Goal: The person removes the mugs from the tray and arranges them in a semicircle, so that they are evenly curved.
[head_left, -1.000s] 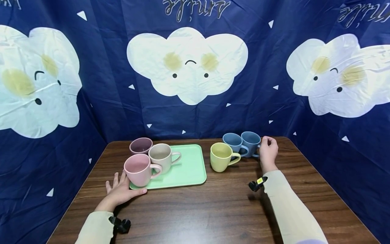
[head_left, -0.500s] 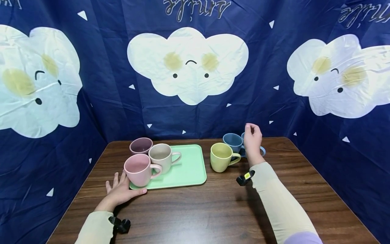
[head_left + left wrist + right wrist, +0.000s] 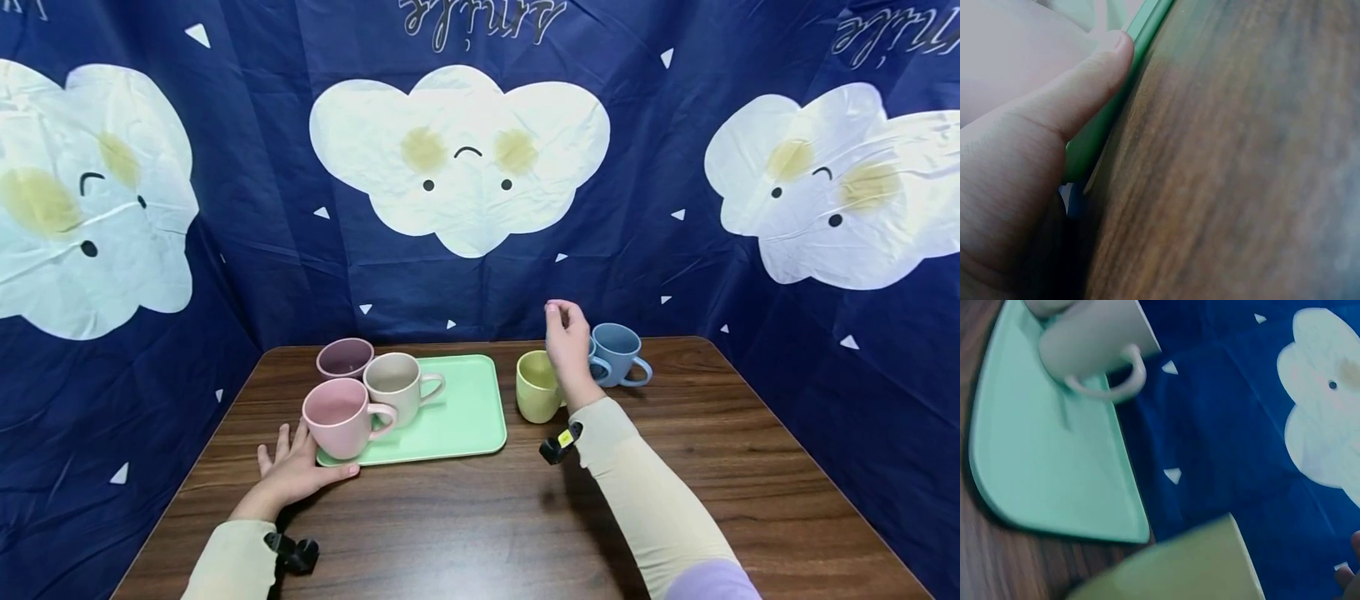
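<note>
My left hand (image 3: 291, 475) rests at the near left corner of a light green tray (image 3: 468, 421), fingers spread and thumb (image 3: 1094, 75) along the tray's edge. Right beside those fingers stands a pink mug (image 3: 337, 425), with a beige mug (image 3: 396, 398) behind it on the tray. My right hand (image 3: 568, 337) is raised over a yellow mug (image 3: 534, 392), fingers loosely curled and holding nothing visible. It covers that mug's handle and most of a blue mug (image 3: 600, 367) behind. Another blue mug (image 3: 617, 354) stands upright to the right.
A purple mug (image 3: 345, 358) stands at the tray's far left corner. Everything sits on a dark wooden table (image 3: 450, 525). Behind and on both sides hangs a navy curtain (image 3: 262, 208) printed with white clouds.
My right hand has left the right blue mug's handle side, risen and moved left over the yellow mug. The right blue mug's handle now shows fully. My left hand stays in place.
</note>
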`<act>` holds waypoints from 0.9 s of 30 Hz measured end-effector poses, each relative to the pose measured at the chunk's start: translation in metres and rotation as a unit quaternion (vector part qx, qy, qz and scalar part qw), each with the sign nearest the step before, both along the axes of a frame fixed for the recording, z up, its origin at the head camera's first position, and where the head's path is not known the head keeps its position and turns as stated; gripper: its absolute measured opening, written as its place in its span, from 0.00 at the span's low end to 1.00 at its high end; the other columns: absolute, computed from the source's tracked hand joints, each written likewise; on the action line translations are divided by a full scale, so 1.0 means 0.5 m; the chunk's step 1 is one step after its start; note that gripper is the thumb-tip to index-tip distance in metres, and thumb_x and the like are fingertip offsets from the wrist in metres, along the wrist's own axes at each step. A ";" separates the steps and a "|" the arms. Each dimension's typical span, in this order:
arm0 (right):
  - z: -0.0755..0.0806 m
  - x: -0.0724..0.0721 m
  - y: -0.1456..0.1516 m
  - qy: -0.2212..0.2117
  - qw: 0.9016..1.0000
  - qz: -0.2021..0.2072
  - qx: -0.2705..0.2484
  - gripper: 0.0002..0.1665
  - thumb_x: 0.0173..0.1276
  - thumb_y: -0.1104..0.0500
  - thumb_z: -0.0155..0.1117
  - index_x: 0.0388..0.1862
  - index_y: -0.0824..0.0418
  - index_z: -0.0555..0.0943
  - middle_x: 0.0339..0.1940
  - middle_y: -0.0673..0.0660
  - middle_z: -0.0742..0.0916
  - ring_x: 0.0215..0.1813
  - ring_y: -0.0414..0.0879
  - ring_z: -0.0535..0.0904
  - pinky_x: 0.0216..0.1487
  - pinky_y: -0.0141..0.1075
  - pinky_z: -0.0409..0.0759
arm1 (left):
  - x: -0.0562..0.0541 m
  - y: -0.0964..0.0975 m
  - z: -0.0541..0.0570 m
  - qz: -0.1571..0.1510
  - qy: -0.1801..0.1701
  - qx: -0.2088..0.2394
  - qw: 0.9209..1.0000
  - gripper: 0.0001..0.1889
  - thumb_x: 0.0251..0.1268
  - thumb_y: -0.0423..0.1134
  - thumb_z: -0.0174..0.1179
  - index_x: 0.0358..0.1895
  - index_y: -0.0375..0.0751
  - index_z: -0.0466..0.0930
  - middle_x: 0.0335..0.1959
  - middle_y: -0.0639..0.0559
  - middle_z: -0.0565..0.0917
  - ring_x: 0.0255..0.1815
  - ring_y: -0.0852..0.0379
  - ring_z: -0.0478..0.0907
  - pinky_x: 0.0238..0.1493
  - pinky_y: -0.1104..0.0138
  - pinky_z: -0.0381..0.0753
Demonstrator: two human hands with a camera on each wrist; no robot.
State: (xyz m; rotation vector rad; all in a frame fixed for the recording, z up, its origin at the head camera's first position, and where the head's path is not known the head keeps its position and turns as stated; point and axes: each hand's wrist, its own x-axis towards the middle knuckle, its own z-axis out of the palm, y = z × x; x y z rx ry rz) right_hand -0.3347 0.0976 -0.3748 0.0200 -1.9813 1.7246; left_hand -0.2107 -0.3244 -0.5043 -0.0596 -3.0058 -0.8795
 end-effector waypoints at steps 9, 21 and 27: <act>-0.010 0.021 -0.091 0.004 0.999 0.047 0.005 0.15 0.79 0.58 0.56 0.55 0.67 0.81 0.54 0.63 0.86 0.60 0.55 0.80 0.64 0.47 0.74 | 0.000 0.005 0.007 -0.002 -0.015 -0.009 1.000 0.67 0.49 0.72 0.68 0.80 0.30 0.43 0.79 0.24 0.39 0.75 0.17 0.28 0.61 0.23 0.19; -0.059 0.026 -0.182 -0.017 0.993 0.111 0.033 0.16 0.78 0.57 0.58 0.56 0.64 0.82 0.54 0.60 0.87 0.58 0.53 0.82 0.62 0.46 0.77 | -0.002 -0.001 -0.005 -0.004 -0.004 -0.006 1.000 0.68 0.48 0.74 0.67 0.80 0.29 0.43 0.79 0.23 0.40 0.75 0.17 0.26 0.60 0.24 0.16; -0.102 0.021 -0.213 -0.036 0.988 0.142 0.047 0.17 0.79 0.56 0.57 0.59 0.64 0.81 0.53 0.59 0.87 0.57 0.52 0.83 0.62 0.45 0.77 | -0.002 -0.003 -0.006 -0.006 -0.004 -0.006 1.000 0.68 0.48 0.74 0.67 0.80 0.30 0.42 0.79 0.24 0.39 0.75 0.17 0.26 0.60 0.24 0.16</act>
